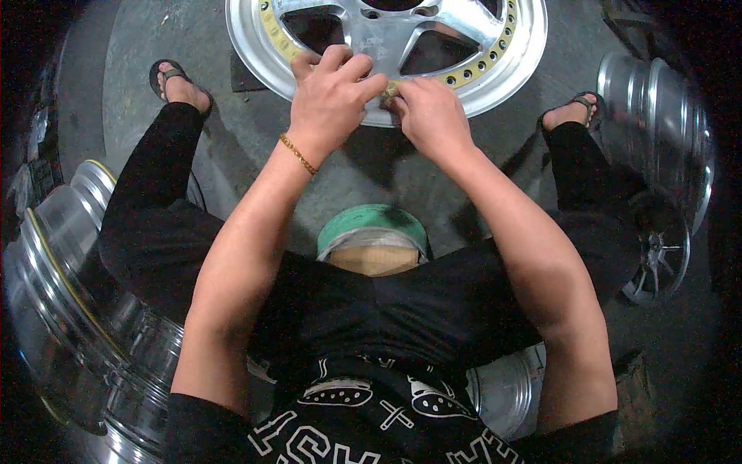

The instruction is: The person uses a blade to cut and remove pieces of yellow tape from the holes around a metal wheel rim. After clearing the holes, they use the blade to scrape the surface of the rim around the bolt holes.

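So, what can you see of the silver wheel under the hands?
The wheel lies flat on the floor, its far part out of frame. It looks like polished silver metal: broad spokes, dark openings, and a yellowish ring of bolt holes inside the lip. The left hand and right hand rest on its near edge.

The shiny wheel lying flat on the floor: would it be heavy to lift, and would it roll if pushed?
Probably heavy: the wheel looks like thick solid metal. Lying flat on the floor, it would likely scrape, not roll. Its polished lip, under the left hand and right hand, looks slippery.
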